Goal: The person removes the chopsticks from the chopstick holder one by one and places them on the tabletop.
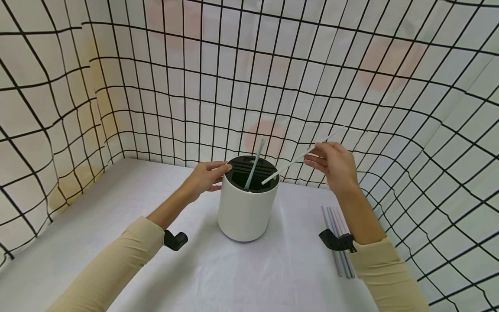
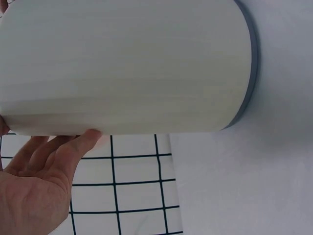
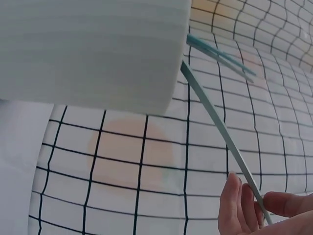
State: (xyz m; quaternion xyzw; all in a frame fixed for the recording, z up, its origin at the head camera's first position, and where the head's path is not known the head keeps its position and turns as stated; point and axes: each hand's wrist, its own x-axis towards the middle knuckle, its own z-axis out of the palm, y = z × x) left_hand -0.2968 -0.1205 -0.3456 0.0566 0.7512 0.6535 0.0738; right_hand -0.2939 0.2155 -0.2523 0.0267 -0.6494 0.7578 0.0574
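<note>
Two cream sleeves [image 1: 113, 264] fill the bottom of the head view, closest to the lens, each with a black wrist mount. Under them spreads the white tablecloth [image 1: 117, 208], the biggest surface here, boxed in by a black-grid backdrop [image 1: 312, 78] with faint peach circles.

Centre stage on the cloth: the white round holder [image 1: 244, 208], standing upright, with a dark slotted insert at its top. A pale blue straw [image 1: 255, 162] already stands in it, leaning slightly.

Over to the left hand [image 1: 204, 178]: fingers relaxed and fairly straight, fingertips resting against the holder's upper rim on its left side. Nothing is gripped; it just steadies the wall, and the left wrist view shows fingertips touching the white side.

Now the right hand [image 1: 335, 164], up and to the right of the holder. Thumb and fingers pinch a white straw [image 1: 300, 158] near its upper part; the straw slants down to the left, and its lower tip sits at the holder's mouth, over the dark insert.

Smallest of all, a few spare straws [image 1: 336, 225] lie side by side on the cloth, just beside the right forearm.
</note>
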